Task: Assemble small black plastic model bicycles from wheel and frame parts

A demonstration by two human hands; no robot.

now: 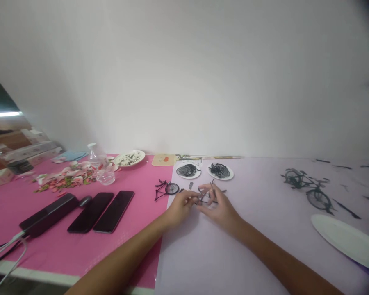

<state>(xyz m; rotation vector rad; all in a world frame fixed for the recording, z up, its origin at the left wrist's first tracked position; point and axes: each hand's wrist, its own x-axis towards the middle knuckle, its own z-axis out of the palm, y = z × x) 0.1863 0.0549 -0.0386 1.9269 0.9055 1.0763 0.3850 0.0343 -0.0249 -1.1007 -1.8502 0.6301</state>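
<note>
Worn on the person's head, the camera faces forward and tips down over a glossy pink desk [143, 250], its right side laid with a smooth pale-lavender sheet [203, 262]. A plain off-white wall [184, 78] fills the wide view's upper half, rising at the desk's far edge. The bare left hand [181, 208] and bare right hand [222, 209] meet just below and right of center, near the lens, on forearms entering from the bottom. The desk's near edge shows at lower left; the top right corner darkens.
</note>
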